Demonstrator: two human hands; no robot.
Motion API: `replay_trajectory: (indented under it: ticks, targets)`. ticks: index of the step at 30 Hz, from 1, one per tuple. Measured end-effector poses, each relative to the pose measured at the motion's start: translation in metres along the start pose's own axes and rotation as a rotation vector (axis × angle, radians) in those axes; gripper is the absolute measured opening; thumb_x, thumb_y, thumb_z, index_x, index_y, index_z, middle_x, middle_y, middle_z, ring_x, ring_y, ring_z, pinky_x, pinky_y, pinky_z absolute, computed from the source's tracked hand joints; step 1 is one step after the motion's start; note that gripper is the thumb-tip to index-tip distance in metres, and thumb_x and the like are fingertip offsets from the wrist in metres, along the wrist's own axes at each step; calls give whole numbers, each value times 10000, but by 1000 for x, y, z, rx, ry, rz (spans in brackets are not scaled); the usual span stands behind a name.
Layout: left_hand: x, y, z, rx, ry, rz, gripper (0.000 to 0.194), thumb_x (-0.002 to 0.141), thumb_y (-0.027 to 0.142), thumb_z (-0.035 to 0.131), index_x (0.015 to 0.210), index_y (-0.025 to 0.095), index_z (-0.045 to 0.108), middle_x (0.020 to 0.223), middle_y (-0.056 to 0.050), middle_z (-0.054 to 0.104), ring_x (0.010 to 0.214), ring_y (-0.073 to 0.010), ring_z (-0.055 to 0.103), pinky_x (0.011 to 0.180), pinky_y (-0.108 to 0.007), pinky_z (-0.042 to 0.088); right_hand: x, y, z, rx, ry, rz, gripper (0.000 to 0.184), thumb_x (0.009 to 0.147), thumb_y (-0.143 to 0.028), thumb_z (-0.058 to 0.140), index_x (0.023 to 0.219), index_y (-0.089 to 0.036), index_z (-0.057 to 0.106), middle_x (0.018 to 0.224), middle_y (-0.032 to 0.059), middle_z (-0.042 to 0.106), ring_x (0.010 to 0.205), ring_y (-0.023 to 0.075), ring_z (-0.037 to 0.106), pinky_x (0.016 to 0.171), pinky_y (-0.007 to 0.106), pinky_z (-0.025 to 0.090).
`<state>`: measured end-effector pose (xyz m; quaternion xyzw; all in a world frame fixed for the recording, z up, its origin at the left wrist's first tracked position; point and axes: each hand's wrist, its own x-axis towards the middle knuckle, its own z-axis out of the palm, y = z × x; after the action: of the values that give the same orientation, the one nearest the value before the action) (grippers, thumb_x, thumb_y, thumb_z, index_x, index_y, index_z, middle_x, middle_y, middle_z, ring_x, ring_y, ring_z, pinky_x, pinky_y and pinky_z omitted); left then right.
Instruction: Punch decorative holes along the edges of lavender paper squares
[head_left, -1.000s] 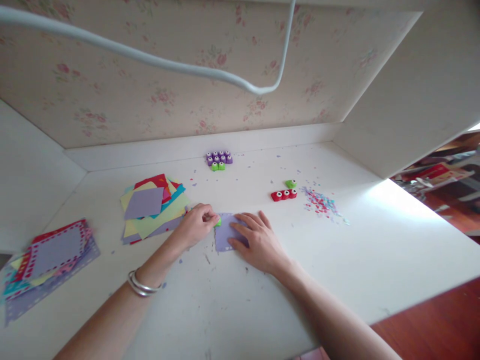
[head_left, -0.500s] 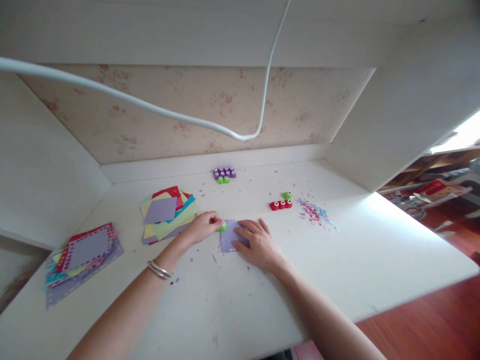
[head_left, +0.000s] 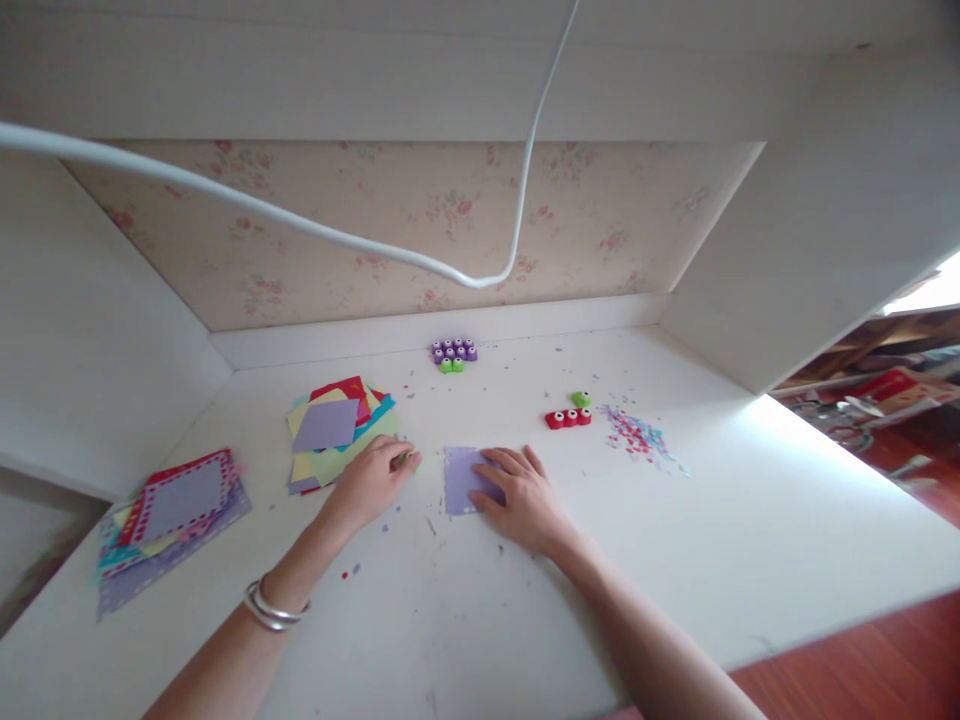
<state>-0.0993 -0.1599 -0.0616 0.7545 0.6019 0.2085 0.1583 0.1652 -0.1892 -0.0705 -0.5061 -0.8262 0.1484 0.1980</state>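
Note:
Under the spread fingers of my right hand [head_left: 521, 495] lies a purple sheet of paper [head_left: 460, 485], pressed flat on the white table. Small punched shapes run along the sheet's edge. My left hand [head_left: 375, 480] is closed around a small green craft punch [head_left: 406, 459], mostly hidden by the fingers. It is to the left of the sheet and apart from it. Close behind that hand is a stack of coloured paper [head_left: 326, 425] with a purple piece on top.
Purple and green punches [head_left: 454, 352] stand in rows at the back. To the right are red punches [head_left: 568, 418], one green punch [head_left: 581, 398] and a heap of confetti [head_left: 637, 436]. Sheets with punched borders [head_left: 184, 495] are piled at far left. A white cable [head_left: 420, 262] hangs across the view.
My left hand has drawn the green punch off the purple sheet's left edge and moved left. My right hand stays on the sheet. The view has shifted slightly.

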Motion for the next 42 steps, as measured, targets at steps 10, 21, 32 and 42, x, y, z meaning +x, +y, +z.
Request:
replay_trajectory:
  ticks: [10,21,32,42]
  targets:
    - [66,45,5,-81,-60,71,308,851,352,578,1106,224,693,1069,-40,730,876,-201,685,822,-279,509,1,0,-2,12,25,-13,337,903,-429,569,1207,-294,625,1340,42,577,1280,220,453,1151,490,137]
    - [186,168,88,-157,-267,375,286,771,287,661,1040,245,745,1083,-30,740,1026,-233,668,932,-303,478,5,3,-5,63,25,2,329,886,-468,587,1173,-313,624,1307,29,598,1243,232,472,1132,503,150]
    - [217,185,130,-151,-390,432,270,768,215,659,1017,203,765,1066,-99,739,994,-276,684,875,-387,521,7,4,-11,95,5,22,311,887,-463,581,1157,-314,622,1302,29,596,1252,234,460,1141,515,130]
    - [202,141,87,-1,-149,383,298,880,207,490,1067,222,721,1170,-27,695,1090,-196,624,1012,-300,437,6,5,-9,82,3,14,318,894,-482,569,1162,-318,621,1310,33,597,1249,237,467,1128,524,153]
